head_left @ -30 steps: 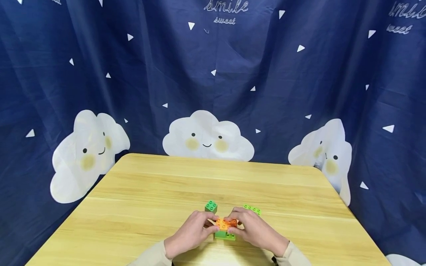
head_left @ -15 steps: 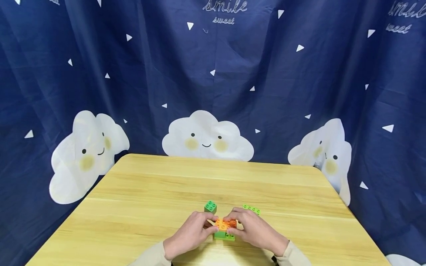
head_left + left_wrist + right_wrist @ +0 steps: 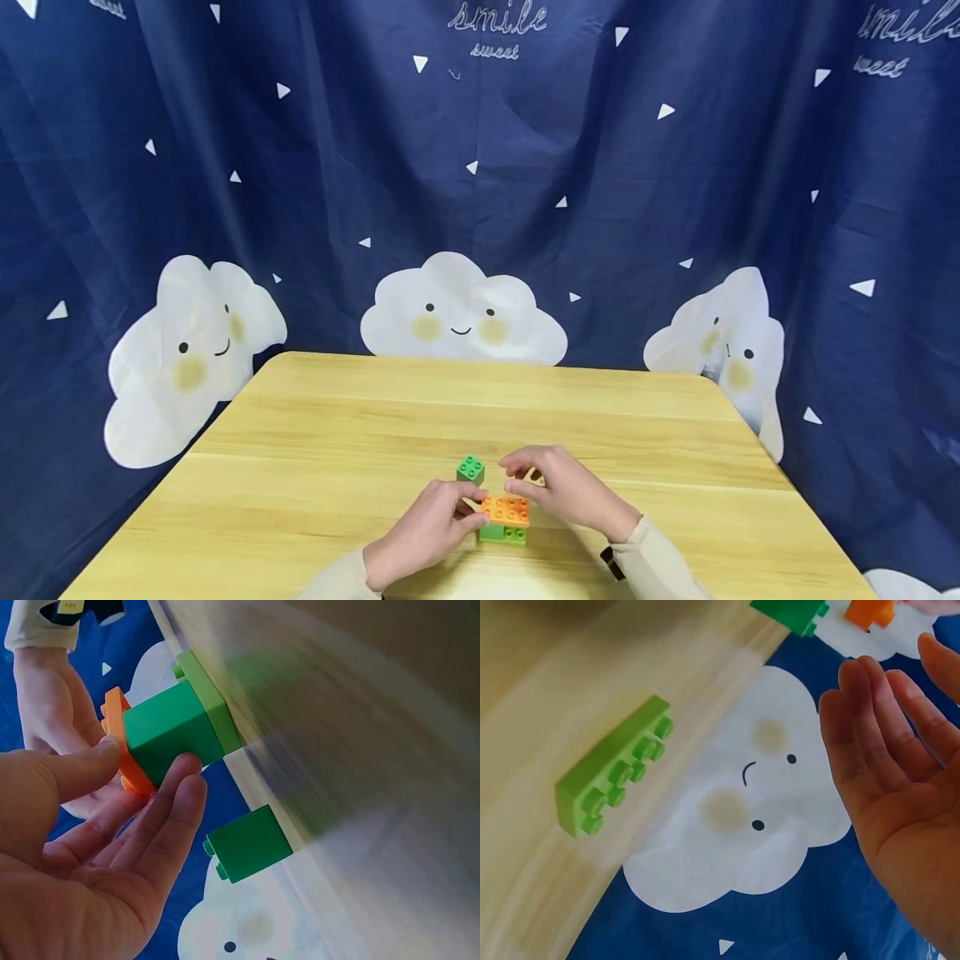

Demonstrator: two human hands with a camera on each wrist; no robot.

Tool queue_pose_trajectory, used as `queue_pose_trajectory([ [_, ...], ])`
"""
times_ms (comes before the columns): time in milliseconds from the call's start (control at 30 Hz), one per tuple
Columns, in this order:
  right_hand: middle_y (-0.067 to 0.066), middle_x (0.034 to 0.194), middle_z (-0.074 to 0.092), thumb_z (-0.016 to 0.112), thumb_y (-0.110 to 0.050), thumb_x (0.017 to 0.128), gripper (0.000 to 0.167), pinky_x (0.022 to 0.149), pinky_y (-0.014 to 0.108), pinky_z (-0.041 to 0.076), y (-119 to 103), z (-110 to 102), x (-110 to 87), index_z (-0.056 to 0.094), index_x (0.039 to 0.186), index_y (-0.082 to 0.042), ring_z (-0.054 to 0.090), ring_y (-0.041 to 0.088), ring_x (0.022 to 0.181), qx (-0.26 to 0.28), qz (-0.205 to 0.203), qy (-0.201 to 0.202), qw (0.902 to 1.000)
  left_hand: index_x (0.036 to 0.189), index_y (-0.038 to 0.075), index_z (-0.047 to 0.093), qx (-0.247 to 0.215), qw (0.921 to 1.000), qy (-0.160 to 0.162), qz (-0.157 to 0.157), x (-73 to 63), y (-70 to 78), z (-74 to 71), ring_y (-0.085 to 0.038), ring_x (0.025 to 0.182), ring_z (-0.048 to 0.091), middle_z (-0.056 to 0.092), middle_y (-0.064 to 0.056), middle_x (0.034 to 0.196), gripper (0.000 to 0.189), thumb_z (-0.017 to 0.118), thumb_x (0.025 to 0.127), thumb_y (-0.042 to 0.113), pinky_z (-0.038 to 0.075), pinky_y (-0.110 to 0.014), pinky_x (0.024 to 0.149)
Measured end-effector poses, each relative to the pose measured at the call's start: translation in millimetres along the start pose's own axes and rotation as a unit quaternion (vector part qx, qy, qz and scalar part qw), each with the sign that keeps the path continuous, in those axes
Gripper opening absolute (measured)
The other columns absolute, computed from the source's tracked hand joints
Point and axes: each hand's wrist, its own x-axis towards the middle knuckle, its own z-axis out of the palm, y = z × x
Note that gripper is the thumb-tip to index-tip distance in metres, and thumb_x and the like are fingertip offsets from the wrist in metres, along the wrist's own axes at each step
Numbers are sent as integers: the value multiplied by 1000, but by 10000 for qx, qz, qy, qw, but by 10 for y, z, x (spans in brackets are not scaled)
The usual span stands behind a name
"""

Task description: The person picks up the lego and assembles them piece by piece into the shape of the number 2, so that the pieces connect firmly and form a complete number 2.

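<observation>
A small stack stands on the table: a lime-green flat toy brick [image 3: 214, 705] at the bottom, a green block [image 3: 169, 724] over it, and an orange flat brick [image 3: 508, 510] on top. My left hand [image 3: 429, 527] pinches the orange brick's left end between thumb and fingers. Behind and to the right of the stack, my right hand [image 3: 558, 487] is raised with relaxed fingers and holds nothing. In the right wrist view its palm [image 3: 907, 817] faces a separate lime-green flat brick [image 3: 615, 769], which lies on the table with studs up.
Another green block [image 3: 470, 469] with studs on top stands just behind the stack, near my left fingers. The wooden table [image 3: 337, 442] reaches back to a dark blue curtain [image 3: 480, 192] printed with clouds.
My right hand has let go of the orange brick and moved back and up, uncovering its right end. It now hides the separate lime-green brick in the head view. My left hand keeps its hold.
</observation>
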Motion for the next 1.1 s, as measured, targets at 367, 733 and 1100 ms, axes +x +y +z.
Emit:
queue_pose_trajectory([
  [367,4,105,74,70,-23,99,30,84,40,60,44,-24,259,69,126,-10,65,7,92,-172,-76,-15,9998,115,-5,71,33,10000,-2,-9,6,-5,-3,-2,80,71,77,-12,104,29,74,94,15,56,-14,69],
  [733,-3,98,75,72,-19,97,38,80,26,58,157,122,593,66,132,-5,67,3,88,-198,-131,-532,9983,117,-5,71,67,10000,-22,-41,7,-7,-7,-1,79,70,77,-12,106,31,74,95,16,56,-14,68],
  [1100,-1,100,69,76,-14,94,46,79,20,55,105,187,733,64,138,-9,65,3,88,-439,-259,-1138,9922,116,-5,72,46,10000,13,-25,-3,-1,-12,-2,78,70,77,-12,103,30,75,94,14,56,-15,67],
])
